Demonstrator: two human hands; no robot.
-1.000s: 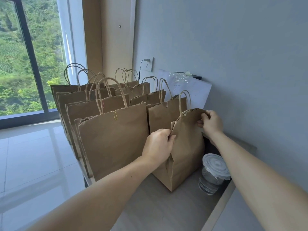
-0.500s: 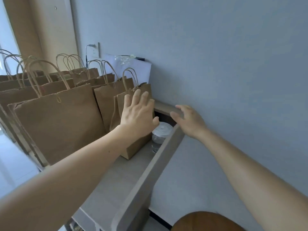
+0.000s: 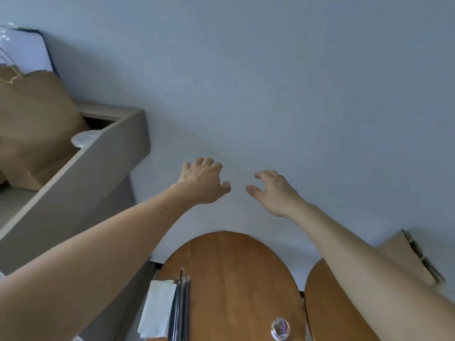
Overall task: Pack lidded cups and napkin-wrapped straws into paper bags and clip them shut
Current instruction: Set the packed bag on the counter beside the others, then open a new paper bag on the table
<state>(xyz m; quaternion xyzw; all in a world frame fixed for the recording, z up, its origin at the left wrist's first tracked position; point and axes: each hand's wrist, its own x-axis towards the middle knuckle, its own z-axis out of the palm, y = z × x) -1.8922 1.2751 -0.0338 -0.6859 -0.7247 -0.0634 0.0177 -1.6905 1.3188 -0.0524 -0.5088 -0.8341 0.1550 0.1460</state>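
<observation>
Both my hands hang in the air in front of the grey wall, holding nothing. My left hand (image 3: 203, 182) has loosely curled fingers; my right hand (image 3: 273, 190) is relaxed with fingers slightly bent. A brown paper bag (image 3: 34, 124) stands on the grey shelf (image 3: 81, 183) at the far left, with a lidded clear cup (image 3: 85, 139) beside it behind the shelf's rim. On the round wooden table (image 3: 234, 279) below lie white napkins (image 3: 157, 308), several dark straws (image 3: 181, 308) and a small round tub of coloured clips (image 3: 280, 329).
A second wooden table (image 3: 320, 303) sits to the right, partly under my right arm. Flat brown paper bags (image 3: 408, 257) lean against the wall at the right. A white board (image 3: 24, 50) stands behind the bag at top left.
Both hands have let go of the paper bag on the shelf and swung right, away from it. The view has turned from the row of bags toward the wooden tables.
</observation>
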